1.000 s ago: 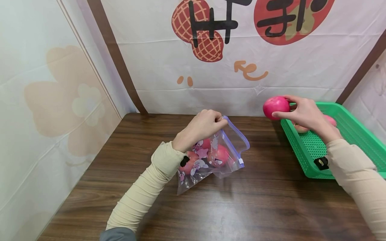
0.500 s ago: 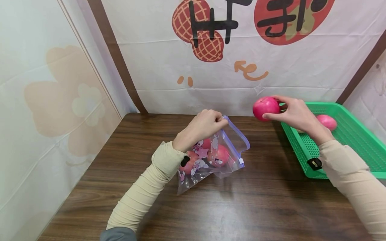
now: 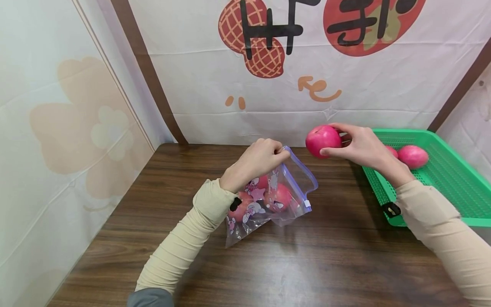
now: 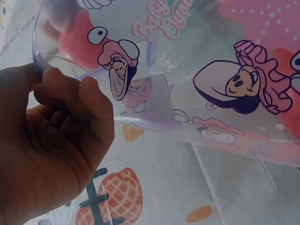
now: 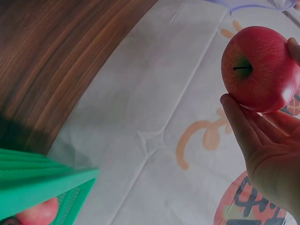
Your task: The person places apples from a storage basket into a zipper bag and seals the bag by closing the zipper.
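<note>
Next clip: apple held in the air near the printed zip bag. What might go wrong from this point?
1. The right hand holds the red apple only at the fingertips above the dark wooden table; it could slip and roll.
2. The left hand pinches just one edge of the clear cartoon-printed zip bag, so its mouth may sag shut.
3. Apples already inside may block the new one.
</note>
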`<control>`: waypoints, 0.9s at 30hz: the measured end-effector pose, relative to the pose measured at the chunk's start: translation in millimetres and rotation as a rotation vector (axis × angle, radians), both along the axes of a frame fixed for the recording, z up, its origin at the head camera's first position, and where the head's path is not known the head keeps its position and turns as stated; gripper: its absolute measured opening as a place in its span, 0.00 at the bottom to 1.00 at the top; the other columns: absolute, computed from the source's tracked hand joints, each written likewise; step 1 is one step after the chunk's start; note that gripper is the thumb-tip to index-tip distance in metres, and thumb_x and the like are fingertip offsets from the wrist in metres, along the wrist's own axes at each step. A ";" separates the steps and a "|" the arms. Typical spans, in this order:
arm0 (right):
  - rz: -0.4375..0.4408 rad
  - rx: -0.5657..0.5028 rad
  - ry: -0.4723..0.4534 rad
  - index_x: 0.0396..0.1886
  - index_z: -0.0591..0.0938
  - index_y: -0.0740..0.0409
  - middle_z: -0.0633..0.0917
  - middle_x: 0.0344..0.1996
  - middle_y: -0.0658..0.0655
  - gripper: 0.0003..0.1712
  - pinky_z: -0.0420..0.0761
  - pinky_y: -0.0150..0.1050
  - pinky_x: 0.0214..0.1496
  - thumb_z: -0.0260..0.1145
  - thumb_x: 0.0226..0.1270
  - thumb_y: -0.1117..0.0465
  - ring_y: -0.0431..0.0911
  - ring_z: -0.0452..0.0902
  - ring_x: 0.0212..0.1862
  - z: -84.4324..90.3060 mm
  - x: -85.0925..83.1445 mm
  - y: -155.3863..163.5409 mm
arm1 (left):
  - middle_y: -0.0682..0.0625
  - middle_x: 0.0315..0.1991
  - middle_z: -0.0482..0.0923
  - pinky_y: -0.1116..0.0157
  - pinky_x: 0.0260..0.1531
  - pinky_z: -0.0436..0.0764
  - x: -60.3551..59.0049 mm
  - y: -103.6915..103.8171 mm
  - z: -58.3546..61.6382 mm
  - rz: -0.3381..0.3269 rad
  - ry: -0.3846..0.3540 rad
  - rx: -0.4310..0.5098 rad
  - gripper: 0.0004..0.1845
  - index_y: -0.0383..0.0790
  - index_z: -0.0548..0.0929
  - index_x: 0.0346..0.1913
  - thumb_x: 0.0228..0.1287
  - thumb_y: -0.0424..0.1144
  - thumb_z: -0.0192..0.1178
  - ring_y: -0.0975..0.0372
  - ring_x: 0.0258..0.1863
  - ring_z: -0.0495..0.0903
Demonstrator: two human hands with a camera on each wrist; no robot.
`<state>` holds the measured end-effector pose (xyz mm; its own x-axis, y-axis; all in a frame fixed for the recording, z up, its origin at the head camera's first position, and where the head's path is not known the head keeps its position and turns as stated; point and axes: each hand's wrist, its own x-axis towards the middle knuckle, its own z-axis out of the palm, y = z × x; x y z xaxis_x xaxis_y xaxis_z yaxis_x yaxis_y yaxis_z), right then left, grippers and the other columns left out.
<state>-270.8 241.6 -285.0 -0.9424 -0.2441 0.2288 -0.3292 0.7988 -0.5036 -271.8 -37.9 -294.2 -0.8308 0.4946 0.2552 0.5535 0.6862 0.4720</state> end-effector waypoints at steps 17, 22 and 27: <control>0.152 -0.014 0.031 0.64 0.77 0.46 0.85 0.48 0.54 0.41 0.85 0.48 0.45 0.77 0.51 0.41 0.49 0.84 0.45 -8.3 2.7 -34.4 | 0.54 0.15 0.64 0.68 0.20 0.62 -1.1 1.1 0.9 0.023 -0.017 -0.010 0.18 0.46 0.67 0.18 0.66 0.44 0.49 0.65 0.16 0.62; 0.184 -0.035 0.001 0.64 0.77 0.45 0.85 0.49 0.53 0.41 0.85 0.47 0.46 0.78 0.50 0.42 0.48 0.84 0.46 -10.7 5.3 -42.3 | 0.54 0.16 0.64 0.68 0.21 0.63 -1.6 3.8 1.6 0.038 -0.009 -0.011 0.18 0.45 0.68 0.19 0.68 0.44 0.48 0.64 0.17 0.63; 0.251 -0.065 -0.043 0.69 0.71 0.50 0.79 0.59 0.55 0.44 0.84 0.48 0.52 0.76 0.55 0.45 0.51 0.82 0.55 -16.6 8.6 -50.5 | 0.54 0.16 0.63 0.68 0.21 0.63 -0.4 4.8 2.3 0.037 -0.009 -0.008 0.18 0.45 0.68 0.19 0.69 0.44 0.48 0.65 0.17 0.62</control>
